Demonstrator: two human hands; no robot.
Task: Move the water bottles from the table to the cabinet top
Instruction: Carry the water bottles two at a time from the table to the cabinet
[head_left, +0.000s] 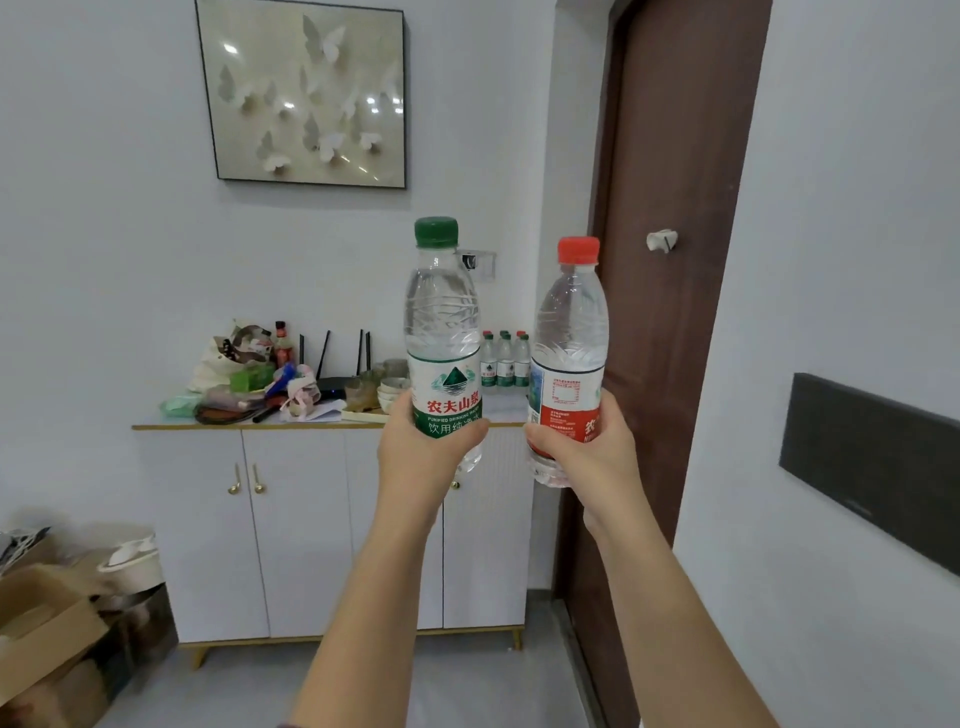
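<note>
Left hand grasps green-capped bottle; right hand grasps red-capped bottle. Both near upright, side by side, apart. Behind: bottle cluster at cabinet top right end.

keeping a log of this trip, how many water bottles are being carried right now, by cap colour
green-capped water bottle: 1, in the left hand
red-capped water bottle: 1, in the right hand
total: 2
not counted: the cluster of bottles on the cabinet top, too small to count
</note>
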